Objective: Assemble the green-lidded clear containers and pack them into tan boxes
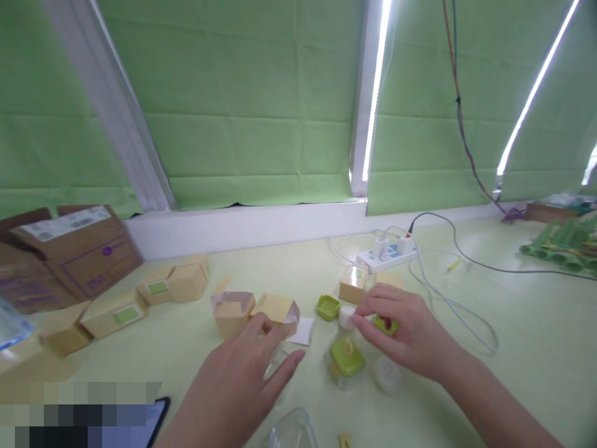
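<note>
At the far left of the bench (pixel 536 336) a brown shipping carton (pixel 79 249) stands open, and a row of small tan boxes (pixel 114 314) with green labels lies closed beside it. Further right, two tan boxes (pixel 254 311) stand with flaps open and nothing visibly inside. The left hand (pixel 242 379) rests just in front of them, its fingers (pixel 280 367) spread and clamped on nothing, lying over a clear glass jar. Next comes a loose green lid (pixel 328 307), then a lidded glass jar (pixel 347 361). The right hand (pixel 405 336) pinches a small white cap (pixel 346 317), with a green piece (pixel 386 325) under its fingers. By my reading, packing is partly done: several boxes closed, jars unassembled.
</note>
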`<state>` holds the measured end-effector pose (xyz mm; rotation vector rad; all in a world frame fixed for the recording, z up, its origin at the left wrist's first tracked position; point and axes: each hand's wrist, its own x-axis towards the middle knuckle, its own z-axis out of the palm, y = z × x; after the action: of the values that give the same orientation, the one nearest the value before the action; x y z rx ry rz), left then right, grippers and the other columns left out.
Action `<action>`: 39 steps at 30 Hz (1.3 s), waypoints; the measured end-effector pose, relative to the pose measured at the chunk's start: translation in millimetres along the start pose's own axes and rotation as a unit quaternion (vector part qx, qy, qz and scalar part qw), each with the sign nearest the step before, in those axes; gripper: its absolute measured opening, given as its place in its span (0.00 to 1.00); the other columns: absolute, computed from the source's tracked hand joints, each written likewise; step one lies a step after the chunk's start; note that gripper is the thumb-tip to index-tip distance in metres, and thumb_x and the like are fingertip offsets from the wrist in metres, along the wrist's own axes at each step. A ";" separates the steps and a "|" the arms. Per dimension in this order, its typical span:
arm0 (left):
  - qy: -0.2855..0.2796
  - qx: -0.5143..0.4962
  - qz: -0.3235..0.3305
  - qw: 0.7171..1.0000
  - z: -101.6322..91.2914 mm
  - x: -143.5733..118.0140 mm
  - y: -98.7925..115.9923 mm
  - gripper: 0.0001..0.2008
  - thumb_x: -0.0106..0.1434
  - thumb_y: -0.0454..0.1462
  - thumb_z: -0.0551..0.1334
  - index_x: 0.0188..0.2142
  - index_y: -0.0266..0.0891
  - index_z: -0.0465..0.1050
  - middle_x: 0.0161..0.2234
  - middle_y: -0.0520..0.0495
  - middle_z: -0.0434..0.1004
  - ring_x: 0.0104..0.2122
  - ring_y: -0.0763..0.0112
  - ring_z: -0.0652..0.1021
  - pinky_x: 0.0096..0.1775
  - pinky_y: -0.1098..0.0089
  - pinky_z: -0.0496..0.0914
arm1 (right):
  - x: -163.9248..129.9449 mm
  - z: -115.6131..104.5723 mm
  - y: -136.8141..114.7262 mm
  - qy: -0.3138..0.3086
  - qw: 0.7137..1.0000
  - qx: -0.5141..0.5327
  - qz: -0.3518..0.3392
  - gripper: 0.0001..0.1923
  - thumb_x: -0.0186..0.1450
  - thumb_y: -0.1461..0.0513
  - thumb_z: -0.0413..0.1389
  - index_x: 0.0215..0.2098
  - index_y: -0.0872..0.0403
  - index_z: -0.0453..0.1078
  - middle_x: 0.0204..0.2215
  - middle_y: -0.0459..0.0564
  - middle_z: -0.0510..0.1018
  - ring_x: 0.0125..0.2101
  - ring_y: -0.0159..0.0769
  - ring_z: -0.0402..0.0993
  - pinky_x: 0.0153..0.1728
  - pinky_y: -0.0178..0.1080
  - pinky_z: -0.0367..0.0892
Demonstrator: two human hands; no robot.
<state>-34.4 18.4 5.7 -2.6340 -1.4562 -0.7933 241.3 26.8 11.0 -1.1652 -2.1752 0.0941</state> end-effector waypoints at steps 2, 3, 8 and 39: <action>-0.003 0.023 0.031 0.999 -1.7 2.3 3.9 0.10 0.67 0.38 0.58 0.45 0.44 0.76 0.40 0.43 0.78 0.35 0.57 0.81 0.37 0.59 0.75 | 0.7 -4.1 9.5 -0.019 0.995 -0.044 0.092 0.14 0.70 0.56 0.52 0.33 0.51 0.77 0.31 0.50 0.81 0.33 0.40 0.76 0.34 0.38 0.66; -0.002 0.023 0.055 0.998 -2.3 3.1 7.8 0.09 0.68 0.37 0.56 0.43 0.43 0.76 0.39 0.43 0.78 0.36 0.58 0.80 0.37 0.59 0.75 | 0.7 -5.4 14.4 -0.034 0.989 -0.066 0.130 0.13 0.70 0.57 0.52 0.33 0.50 0.77 0.31 0.50 0.82 0.32 0.40 0.77 0.32 0.38 0.65; 0.001 0.015 0.182 0.983 2.3 2.3 36.0 0.08 0.67 0.32 0.57 0.32 0.43 0.72 0.30 0.47 0.76 0.31 0.62 0.77 0.33 0.63 0.72 | -4.6 -4.1 35.4 -0.077 0.972 -0.100 0.199 0.07 0.63 0.59 0.60 0.28 0.50 0.78 0.23 0.48 0.82 0.24 0.38 0.77 0.24 0.35 0.58; 0.218 -0.107 -0.003 0.970 17.7 5.1 22.8 0.26 0.61 0.28 0.64 0.57 0.42 0.62 0.48 0.44 0.74 0.48 0.64 0.77 0.51 0.63 0.73 | -16.8 20.4 -30.8 -0.370 0.860 0.310 0.166 0.10 0.57 0.58 0.69 0.35 0.55 0.82 0.20 0.44 0.78 0.19 0.30 0.78 0.18 0.24 0.67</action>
<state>-6.6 14.3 -2.6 -2.3672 -1.3187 -1.4886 213.8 0.2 -2.7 -1.1940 -2.2118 1.4956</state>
